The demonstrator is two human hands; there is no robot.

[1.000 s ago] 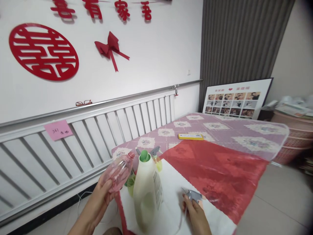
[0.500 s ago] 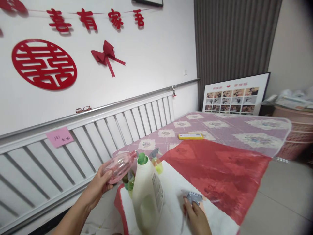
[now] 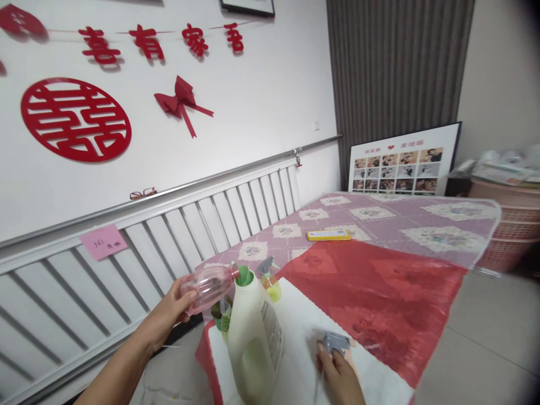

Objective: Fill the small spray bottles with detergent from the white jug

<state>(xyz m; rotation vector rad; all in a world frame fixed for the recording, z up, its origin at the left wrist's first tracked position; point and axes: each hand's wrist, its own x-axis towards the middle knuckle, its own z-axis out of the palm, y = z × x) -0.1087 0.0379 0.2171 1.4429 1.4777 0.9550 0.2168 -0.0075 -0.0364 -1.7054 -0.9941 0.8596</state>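
Observation:
My left hand (image 3: 179,301) is closed round a clear pink bottle (image 3: 210,287), tipped nearly level. The bottle's neck is at the green-lined mouth of a large pale jug (image 3: 254,337) with a moulded handle; whether they touch I cannot tell. In my right hand (image 3: 340,371) is a grey spray nozzle (image 3: 335,341), held low over the white cloth (image 3: 301,320), with its thin tube hanging down. Behind the jug stands a spray bottle (image 3: 271,281) with yellow-green liquid. Green bottles (image 3: 224,318) are partly hidden to the jug's left.
A red sheet (image 3: 375,298) lies over the patterned purple tablecloth (image 3: 363,214). On it rests a yellow box (image 3: 329,234). A white radiator (image 3: 169,242) runs along the wall at left, and pink baskets (image 3: 510,225) stand at right.
The pink bottle has moved slightly right, its neck now over the jug's mouth, and is tipped closer to level. My right hand holds nearly the same place.

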